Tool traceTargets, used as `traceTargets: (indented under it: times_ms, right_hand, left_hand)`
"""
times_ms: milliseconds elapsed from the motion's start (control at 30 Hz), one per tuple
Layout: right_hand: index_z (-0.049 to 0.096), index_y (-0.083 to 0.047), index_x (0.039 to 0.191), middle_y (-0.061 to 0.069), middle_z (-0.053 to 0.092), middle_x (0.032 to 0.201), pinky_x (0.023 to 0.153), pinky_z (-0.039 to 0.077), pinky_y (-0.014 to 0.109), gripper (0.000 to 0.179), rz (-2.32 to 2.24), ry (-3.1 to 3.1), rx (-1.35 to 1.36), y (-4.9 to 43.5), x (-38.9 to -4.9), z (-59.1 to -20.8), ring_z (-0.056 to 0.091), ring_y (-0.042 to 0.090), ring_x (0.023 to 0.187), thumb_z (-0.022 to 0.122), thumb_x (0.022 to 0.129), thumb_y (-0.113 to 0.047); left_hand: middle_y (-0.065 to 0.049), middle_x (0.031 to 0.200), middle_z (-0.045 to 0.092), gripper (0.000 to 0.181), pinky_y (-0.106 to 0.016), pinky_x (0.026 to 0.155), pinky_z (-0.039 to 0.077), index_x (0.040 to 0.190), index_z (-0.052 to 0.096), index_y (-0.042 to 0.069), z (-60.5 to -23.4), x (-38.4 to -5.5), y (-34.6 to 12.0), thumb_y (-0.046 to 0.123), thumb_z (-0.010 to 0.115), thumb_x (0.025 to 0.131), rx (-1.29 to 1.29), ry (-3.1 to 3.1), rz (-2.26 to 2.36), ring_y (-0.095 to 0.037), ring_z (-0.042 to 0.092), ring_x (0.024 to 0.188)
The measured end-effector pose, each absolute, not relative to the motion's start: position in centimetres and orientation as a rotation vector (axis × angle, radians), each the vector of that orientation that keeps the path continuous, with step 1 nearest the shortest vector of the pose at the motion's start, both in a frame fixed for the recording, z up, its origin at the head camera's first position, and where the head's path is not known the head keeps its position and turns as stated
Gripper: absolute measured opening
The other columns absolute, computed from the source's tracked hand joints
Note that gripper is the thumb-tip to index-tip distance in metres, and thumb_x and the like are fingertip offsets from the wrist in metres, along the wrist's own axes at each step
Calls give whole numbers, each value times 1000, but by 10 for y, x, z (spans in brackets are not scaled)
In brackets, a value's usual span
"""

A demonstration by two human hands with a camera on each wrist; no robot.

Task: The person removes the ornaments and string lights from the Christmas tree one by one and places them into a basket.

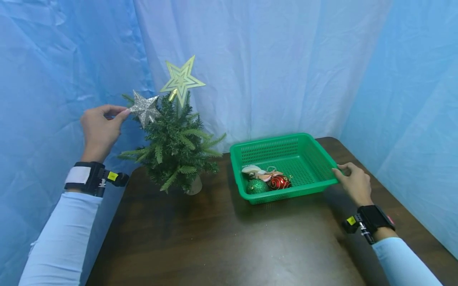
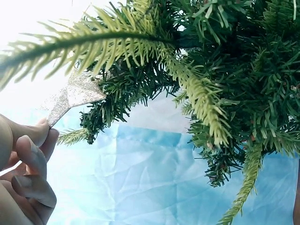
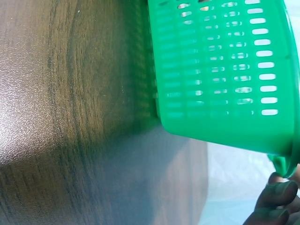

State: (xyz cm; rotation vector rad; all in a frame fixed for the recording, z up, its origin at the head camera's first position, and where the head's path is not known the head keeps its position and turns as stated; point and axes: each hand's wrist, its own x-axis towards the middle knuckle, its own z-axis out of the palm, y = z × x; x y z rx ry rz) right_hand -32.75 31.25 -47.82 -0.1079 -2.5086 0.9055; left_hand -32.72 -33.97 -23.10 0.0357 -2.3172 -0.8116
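Note:
Between thumb and fingers, my left hand [image 1: 101, 128] pinches one point of a silver glitter star [image 1: 144, 108]. The star overlaps the upper left of a small artificial Christmas tree [image 1: 175, 147], and in the left wrist view the star [image 2: 72, 96] sits behind a light green sprig. A gold star topper [image 1: 181, 80] stands tilted at the treetop. At the right, my right hand [image 1: 354, 182] grips the rim corner of a green plastic basket [image 1: 307, 137]. Inside the basket lie a green glitter ball [image 1: 257, 186], a red ball with gold swirls [image 1: 280, 182] and pale ornaments [image 1: 255, 171].
A dark wooden table [image 1: 214, 246] carries the tree and basket. The tree's pale base [image 1: 195, 186] shows beneath its branches. Blue and whitish curtains [image 1: 268, 71] hang close behind the table and at both sides.

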Motion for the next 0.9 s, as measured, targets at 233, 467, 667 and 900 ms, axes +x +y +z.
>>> traceTargets:
  times_ms: [233, 467, 667, 900]
  right_hand:
    - [68, 1, 126, 22, 67, 96, 57, 39, 39, 41, 901, -2506, -103, 312, -327, -477, 56, 28, 68, 64, 104, -33]
    - [68, 1, 126, 23, 68, 99, 58, 40, 38, 41, 908, -2514, -120, 311, -326, -477, 59, 31, 72, 63, 104, -34]
    - [68, 2, 125, 24, 68, 98, 57, 41, 39, 40, 903, -2508, -104, 312, -325, -477, 60, 32, 73, 63, 104, -32]
    - [68, 3, 124, 23, 68, 96, 57, 41, 39, 40, 896, -2503, -96, 312, -327, -477, 59, 32, 72, 64, 104, -32]
  left_hand:
    - [-18, 114, 74, 42, -22, 43, 43, 122, 75, 7, -233, -324, -341, 41, 69, 99, 43, -2315, -880, -5, 60, 48]
    - [-4, 108, 76, 40, -19, 50, 47, 122, 76, 10, -233, -322, -340, 40, 71, 97, 2, -2188, -992, -6, 59, 51]
    - [3, 104, 77, 33, -16, 51, 47, 117, 78, 9, -228, -316, -337, 33, 75, 95, -35, -2010, -1120, -9, 55, 51]
    - [6, 97, 77, 27, -15, 48, 45, 111, 79, 2, -217, -301, -323, 22, 78, 93, -110, -1876, -1156, -8, 54, 48]
